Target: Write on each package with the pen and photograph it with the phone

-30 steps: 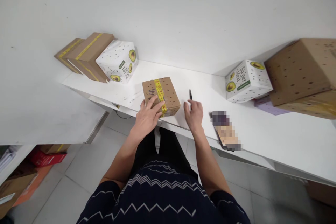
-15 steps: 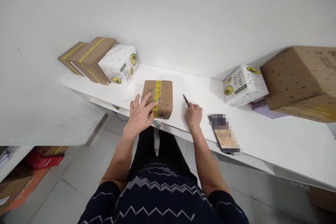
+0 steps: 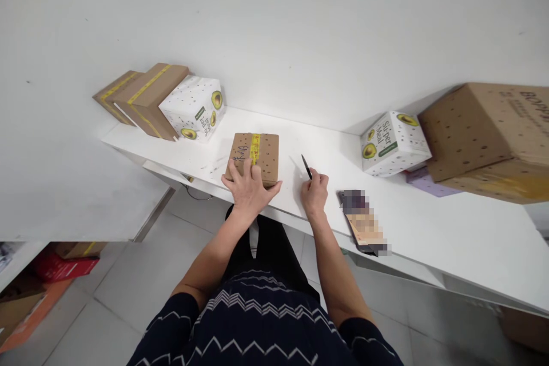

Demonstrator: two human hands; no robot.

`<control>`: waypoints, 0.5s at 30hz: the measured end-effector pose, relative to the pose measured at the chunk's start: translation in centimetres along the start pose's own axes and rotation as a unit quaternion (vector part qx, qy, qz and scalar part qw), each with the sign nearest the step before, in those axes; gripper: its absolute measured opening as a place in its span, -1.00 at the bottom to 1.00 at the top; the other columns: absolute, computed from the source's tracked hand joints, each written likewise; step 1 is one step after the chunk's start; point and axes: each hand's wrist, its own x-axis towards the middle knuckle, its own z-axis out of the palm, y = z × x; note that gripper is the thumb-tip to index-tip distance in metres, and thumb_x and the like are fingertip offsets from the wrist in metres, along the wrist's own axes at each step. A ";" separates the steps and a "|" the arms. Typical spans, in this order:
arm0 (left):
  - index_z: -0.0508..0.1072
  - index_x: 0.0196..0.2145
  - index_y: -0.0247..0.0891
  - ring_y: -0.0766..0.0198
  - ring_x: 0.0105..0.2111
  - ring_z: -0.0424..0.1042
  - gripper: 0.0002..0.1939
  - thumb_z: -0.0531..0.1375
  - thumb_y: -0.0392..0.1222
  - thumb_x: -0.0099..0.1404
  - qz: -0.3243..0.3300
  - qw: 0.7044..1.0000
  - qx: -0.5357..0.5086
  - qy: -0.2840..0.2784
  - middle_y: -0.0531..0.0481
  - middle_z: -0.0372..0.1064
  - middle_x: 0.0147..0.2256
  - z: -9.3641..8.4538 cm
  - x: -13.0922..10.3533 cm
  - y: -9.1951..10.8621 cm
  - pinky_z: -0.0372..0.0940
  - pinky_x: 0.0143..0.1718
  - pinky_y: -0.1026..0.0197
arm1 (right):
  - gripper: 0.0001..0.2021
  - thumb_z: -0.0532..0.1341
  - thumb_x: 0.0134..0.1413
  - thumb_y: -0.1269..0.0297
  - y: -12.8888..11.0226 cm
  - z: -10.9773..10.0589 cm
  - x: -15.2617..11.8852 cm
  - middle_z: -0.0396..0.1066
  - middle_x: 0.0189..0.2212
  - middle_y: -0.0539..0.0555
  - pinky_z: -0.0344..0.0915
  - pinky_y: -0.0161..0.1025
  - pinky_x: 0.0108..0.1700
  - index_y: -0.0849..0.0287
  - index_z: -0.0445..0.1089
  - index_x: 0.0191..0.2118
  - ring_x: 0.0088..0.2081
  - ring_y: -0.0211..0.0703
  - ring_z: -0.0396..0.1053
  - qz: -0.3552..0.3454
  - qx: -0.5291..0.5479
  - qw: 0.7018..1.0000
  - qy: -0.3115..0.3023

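A small brown cardboard box (image 3: pixel 266 151) stands on the white table (image 3: pixel 343 223), with yellow tape over its top and dark handwriting to the left of the tape. My left hand (image 3: pixel 251 187) lies over its near edge, fingers spread on the top and thumb stretched out along the near side. The fingers cover part of the tape. To the right of the box, my right hand (image 3: pixel 315 191) is closed round a slim black pen (image 3: pixel 306 166). The pen's tip points up and away from me, apart from the box.
A phone (image 3: pixel 364 222), its screen blurred, lies right of my right hand. At the left stand taped cartons (image 3: pixel 150 97) and a white avocado-print box (image 3: pixel 195 106). A matching white box (image 3: pixel 394 143), a purple box (image 3: pixel 433 183) and a large carton (image 3: pixel 480 131) are on the right.
My left hand has moved right, from the box's left side to its near edge, with the fingers spread wider. More of the handwriting shows. The pen stands slightly steeper in my right hand.
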 end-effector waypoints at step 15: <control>0.28 -0.44 -0.20 0.24 -0.43 0.34 -0.61 0.21 0.19 0.22 -0.210 0.755 -0.618 -0.056 0.06 0.27 -0.46 3.5 3.5 -8.9 0.29 -0.38 0.19 | -0.54 0.09 0.13 0.03 -0.4 -1.6 0.1 0.39 -0.52 0.00 0.23 -0.26 -0.36 0.27 0.50 -0.07 -0.50 -0.20 0.25 0.102 0.280 0.955 -0.005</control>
